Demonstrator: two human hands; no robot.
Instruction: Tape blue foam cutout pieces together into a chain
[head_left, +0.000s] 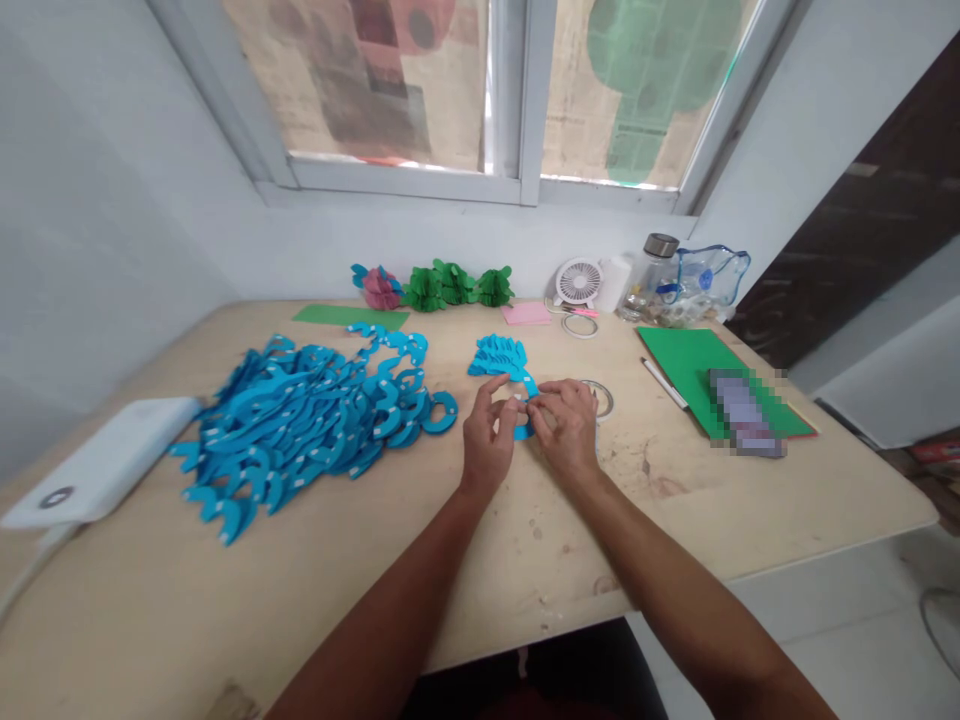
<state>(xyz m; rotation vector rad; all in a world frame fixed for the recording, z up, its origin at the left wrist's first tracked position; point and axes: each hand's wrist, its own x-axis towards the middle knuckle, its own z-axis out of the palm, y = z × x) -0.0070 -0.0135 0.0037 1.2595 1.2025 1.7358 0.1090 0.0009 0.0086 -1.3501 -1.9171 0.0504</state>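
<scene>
My left hand (486, 445) and my right hand (566, 425) meet over the table, fingertips nearly touching. Between them is a blue paper ring (523, 433), partly covered by my fingers. Both hands are closed in a pinch at its upper edge. A blue strip (530, 384) with a small white patch runs from there up to a folded blue paper piece (497, 355) lying just beyond. Close by my right hand, a roll of tape (604, 400) lies partly hidden. To the left spreads a large pile of blue paper rings (300, 415) with white patches.
A white power bank-like device (105, 460) with a cable lies at far left. Green paper (675, 360), a pen (664, 382) and a phone (742, 410) are at right. Paper decorations (454, 285), a small fan (579, 283) and a bottle (651, 275) line the wall.
</scene>
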